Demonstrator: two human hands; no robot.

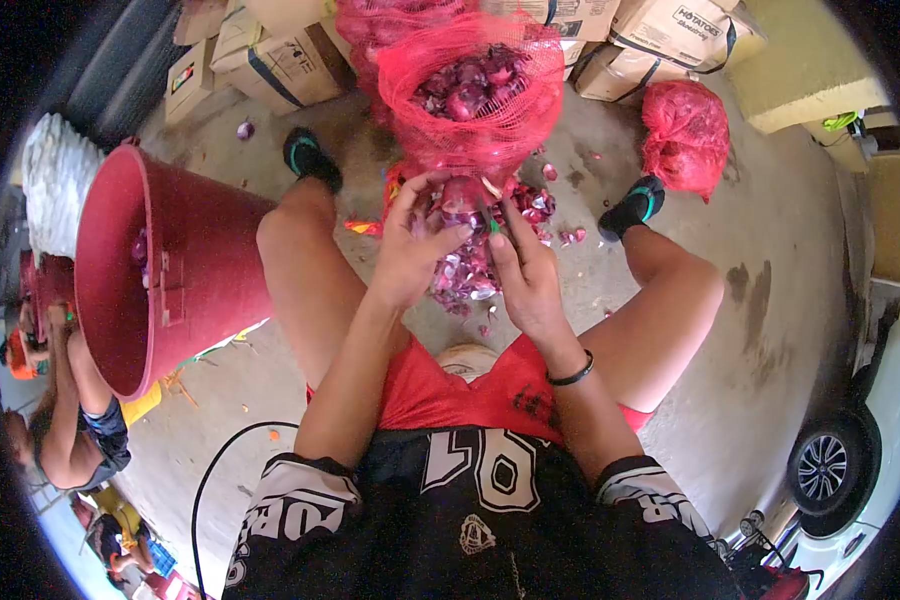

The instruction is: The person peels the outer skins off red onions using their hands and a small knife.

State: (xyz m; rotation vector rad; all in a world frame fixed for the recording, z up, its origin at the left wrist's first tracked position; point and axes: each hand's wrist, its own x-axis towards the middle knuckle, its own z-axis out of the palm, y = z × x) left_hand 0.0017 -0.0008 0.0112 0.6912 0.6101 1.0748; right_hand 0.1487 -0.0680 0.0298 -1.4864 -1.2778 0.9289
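Observation:
In front of me, my left hand (407, 245) has its fingers wrapped around a red onion (460, 197). My right hand (530, 285) is closed on a small knife (494, 225) with a bit of green on it, its dark blade close against the onion. Below both hands, onion skins (462, 275) lie heaped on the floor between my legs. Just beyond stands an open red mesh sack (420, 100), with red onions (475, 85) showing at its top.
A big red tub (115, 280) lies tilted at my left. Cardboard boxes (280, 65) and another red mesh sack (685, 140) are at the back. Other people (65, 420) sit at the far left. A parked car (870, 470) is on the right.

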